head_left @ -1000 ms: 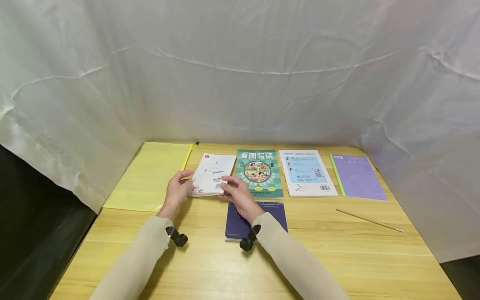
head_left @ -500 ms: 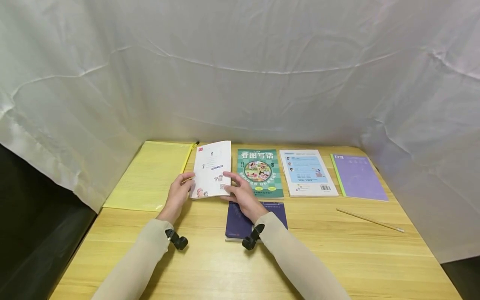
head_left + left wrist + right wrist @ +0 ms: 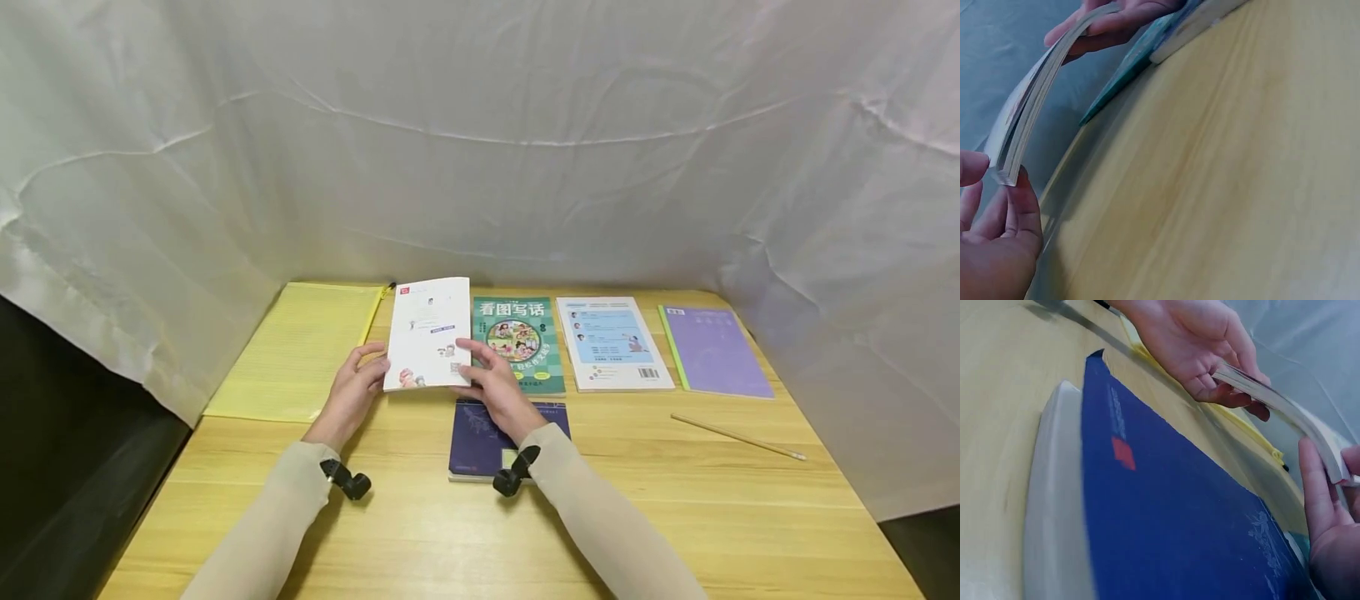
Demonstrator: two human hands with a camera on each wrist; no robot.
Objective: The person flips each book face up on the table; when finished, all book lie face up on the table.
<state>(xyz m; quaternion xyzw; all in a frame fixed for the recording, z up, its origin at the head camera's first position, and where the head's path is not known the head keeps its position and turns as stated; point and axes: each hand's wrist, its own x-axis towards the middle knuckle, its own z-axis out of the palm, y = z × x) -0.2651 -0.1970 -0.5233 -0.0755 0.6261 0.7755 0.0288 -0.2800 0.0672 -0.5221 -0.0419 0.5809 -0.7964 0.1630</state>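
Between both hands a white book [image 3: 429,333] is held up off the table, its far end raised and its pages bowed in the wrist views. My left hand [image 3: 352,392] pinches its left edge near the lower corner, thumb on top and fingers beneath. The right hand [image 3: 495,385] grips the opposite edge the same way, as the right wrist view also shows. Below the right hand lies a dark blue book [image 3: 476,442], partly covered by that hand and wrist. Just right of the held book a green book [image 3: 551,333] lies flat.
A yellow zip folder [image 3: 292,350] lies at the left of the wooden table [image 3: 420,533]. Farther right are a white and blue book [image 3: 615,346], a purple notebook [image 3: 716,350] and a pencil [image 3: 738,437]. A pale curtain [image 3: 510,192] hangs around the back and sides.
Both hands have lifted the white book from lying low on the table to a raised, tilted pose. It then shifted slightly right, overlapping the green book's edge less or about evenly.
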